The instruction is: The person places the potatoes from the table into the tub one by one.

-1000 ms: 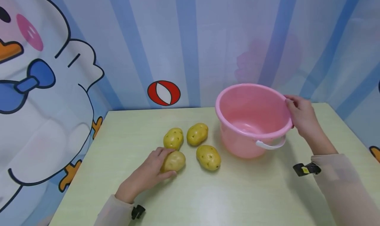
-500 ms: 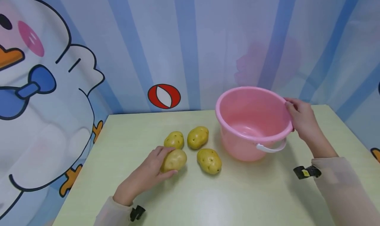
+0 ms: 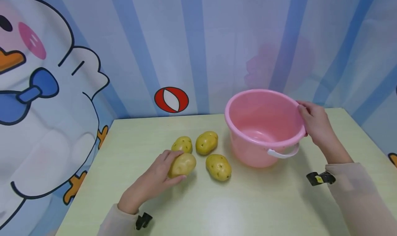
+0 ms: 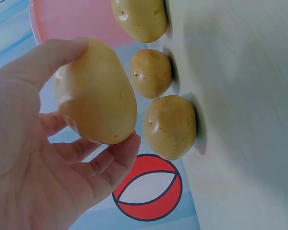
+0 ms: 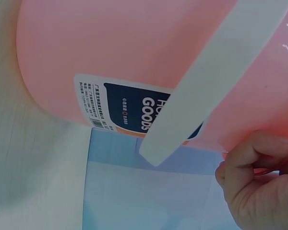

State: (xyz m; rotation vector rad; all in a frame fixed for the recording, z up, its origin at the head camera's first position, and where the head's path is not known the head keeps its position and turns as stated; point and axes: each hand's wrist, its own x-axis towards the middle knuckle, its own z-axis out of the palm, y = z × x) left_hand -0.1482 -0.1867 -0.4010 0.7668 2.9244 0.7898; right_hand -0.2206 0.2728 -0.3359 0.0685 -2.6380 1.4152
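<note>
My left hand (image 3: pixel 155 179) grips a yellow potato (image 3: pixel 184 165) between thumb and fingers. In the left wrist view this held potato (image 4: pixel 96 96) is raised off the table. Three more potatoes lie close by: one behind it (image 3: pixel 182 144), a second potato (image 3: pixel 206 143) at the back, and a third potato (image 3: pixel 218 167) to the right. At right stands a pink bucket (image 3: pixel 248 151), its visible inside bare. My right hand (image 3: pixel 317 124) holds the bucket's right rim, fingertips partly hidden. The bucket's white handle (image 3: pixel 282 154) hangs down at the front.
A pale wood-look table (image 3: pixel 248 208) bears everything. Directly behind it rises a blue striped backdrop (image 3: pixel 214 50) with a printed duck and ball. The right wrist view shows a printed label (image 5: pixel 129 108) on the bucket's side. Black straps with camera mounts sit at both wrists.
Within my left hand's grip, the potato has risen slightly from the table and shifted a little rightward. My right hand and the bucket stay put; the head view has tilted slightly.
</note>
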